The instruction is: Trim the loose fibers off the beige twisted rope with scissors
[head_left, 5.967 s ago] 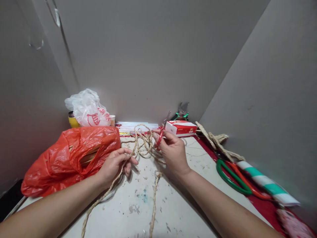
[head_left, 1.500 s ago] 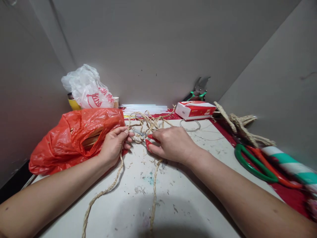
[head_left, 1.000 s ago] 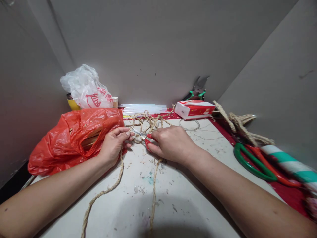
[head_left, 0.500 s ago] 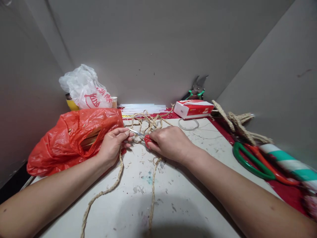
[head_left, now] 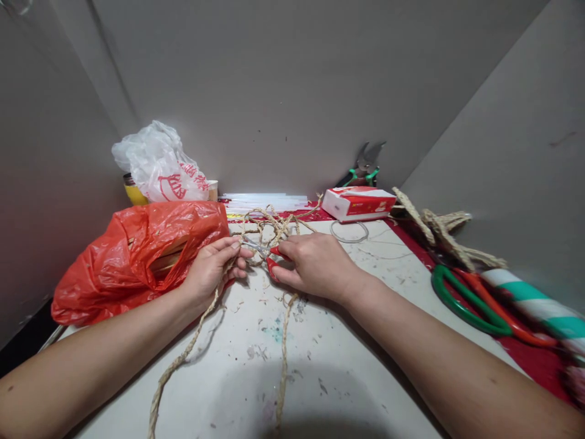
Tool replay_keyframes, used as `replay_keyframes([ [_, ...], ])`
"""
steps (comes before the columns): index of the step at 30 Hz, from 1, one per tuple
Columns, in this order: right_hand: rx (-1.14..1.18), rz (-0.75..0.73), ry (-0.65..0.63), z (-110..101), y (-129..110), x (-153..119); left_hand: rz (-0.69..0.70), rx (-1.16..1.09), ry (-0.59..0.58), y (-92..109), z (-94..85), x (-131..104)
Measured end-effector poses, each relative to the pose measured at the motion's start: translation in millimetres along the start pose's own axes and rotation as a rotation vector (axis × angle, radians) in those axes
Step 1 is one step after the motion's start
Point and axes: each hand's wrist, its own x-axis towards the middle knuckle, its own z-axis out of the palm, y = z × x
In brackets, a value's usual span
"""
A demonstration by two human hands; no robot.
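My left hand (head_left: 217, 268) is closed, pinching a braided straw rope (head_left: 179, 360) that hangs from it toward the table's near edge. In my right hand (head_left: 315, 262) is a pair of small red-handled scissors (head_left: 273, 266), fingers in the loops. Their blades are parted and point left, close to my left fingertips; whether they touch the rope there I cannot tell. Behind both hands lies a loose tangle of the same rope (head_left: 274, 221). Another length (head_left: 283, 360) runs down the middle of the table.
A red plastic bag (head_left: 114, 256) with wooden strips stands left, a white bag (head_left: 159, 164) behind it. At the back are clear sticks (head_left: 269, 201), a tissue pack (head_left: 359, 204), a wire ring (head_left: 350, 232) and pruners (head_left: 367, 164). Large green-and-orange-handled scissors (head_left: 470, 305) lie right.
The scissors have opened from nearly closed, their red handles now spread apart. My left hand has shifted slightly, and the rope hanging from it has swung a little left.
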Motion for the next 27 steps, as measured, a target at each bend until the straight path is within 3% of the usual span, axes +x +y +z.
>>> replay_keyframes([
  [11, -0.016, -0.03, -0.11, -3.3, -0.2, 1.9, -0.021, -0.006, -0.049, 2.2, 0.9, -1.7],
  [18, 0.06, 0.053, -0.021, 2.4, 6.6, 1.2, -0.033, -0.018, -0.038, 3.7, 3.2, -3.1],
  [27, 0.108, 0.004, 0.018, 2.0, 1.8, -0.7, -0.047, -0.079, -0.07, 3.9, 2.6, -3.4],
])
